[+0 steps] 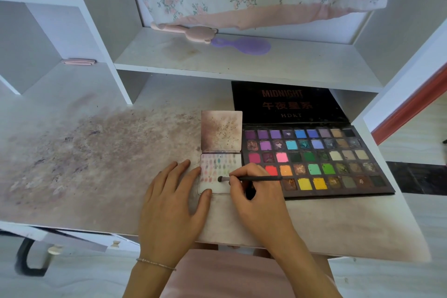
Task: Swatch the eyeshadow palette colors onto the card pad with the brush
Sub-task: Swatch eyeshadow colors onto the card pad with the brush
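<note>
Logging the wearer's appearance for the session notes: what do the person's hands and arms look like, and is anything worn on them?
Both forearms are bare, no sleeves in view. The left hand has a thin beaded bracelet at the wrist. The right hand shows no ring, watch or glove.

Reading off the open black lid (287,104) of the eyeshadow palette (314,159): "MIDNIGHT" in reddish capitals on top, a line of 4 Chinese characters, "午夜星系", beneath it, and "HDKT" in small pale letters below that. No other text legible.
</note>
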Demonstrator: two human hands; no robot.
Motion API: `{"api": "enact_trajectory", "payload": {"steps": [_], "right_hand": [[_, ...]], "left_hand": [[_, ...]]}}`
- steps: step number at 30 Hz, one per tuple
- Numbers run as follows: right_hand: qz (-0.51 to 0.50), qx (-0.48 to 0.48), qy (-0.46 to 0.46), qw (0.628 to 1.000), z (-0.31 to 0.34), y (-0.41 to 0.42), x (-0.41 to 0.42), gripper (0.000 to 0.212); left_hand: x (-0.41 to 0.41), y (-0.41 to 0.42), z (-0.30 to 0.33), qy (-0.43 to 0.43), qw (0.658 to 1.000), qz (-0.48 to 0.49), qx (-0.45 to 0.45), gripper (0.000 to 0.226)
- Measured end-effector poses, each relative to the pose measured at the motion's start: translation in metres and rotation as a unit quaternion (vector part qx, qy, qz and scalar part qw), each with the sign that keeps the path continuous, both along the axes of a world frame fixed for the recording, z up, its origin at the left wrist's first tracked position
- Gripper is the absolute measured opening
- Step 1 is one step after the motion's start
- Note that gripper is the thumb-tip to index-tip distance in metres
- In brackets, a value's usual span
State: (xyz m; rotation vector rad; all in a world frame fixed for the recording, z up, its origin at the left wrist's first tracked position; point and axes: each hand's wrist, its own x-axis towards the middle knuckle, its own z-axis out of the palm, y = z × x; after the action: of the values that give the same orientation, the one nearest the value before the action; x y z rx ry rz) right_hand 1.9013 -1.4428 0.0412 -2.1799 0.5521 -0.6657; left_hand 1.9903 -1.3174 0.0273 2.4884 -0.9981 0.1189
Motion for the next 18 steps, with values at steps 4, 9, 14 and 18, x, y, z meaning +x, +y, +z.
{"api": "enact_trajectory", "payload": {"steps": [4, 9, 14, 18], "right_hand": [[0.003, 0.006, 0.004, 1.0, -0.002, 0.0, 0.0, 0.009], [0.0, 0.062, -0.043, 0.997, 0.0, 0.0, -0.002, 0.012], [-0.04, 0.165, -0.16, 0.973, 0.002, -0.004, -0.007, 0.014], [-0.061, 0.192, -0.202, 0.958, 0.0, -0.007, -0.015, 0.012]], "left_hand": [[0.0, 0.001, 0.0, 0.005, 1.0, 0.0, -0.001, 0.056], [0.0, 0.0, 0.001, 0.011, 1.0, 0.002, -0.002, 0.058], [-0.001, -0.002, 0.002, 0.026, 0.999, 0.021, 0.006, 0.066], [-0.007, -0.006, -0.001, 0.029, 0.999, 0.035, 0.013, 0.067]]}}
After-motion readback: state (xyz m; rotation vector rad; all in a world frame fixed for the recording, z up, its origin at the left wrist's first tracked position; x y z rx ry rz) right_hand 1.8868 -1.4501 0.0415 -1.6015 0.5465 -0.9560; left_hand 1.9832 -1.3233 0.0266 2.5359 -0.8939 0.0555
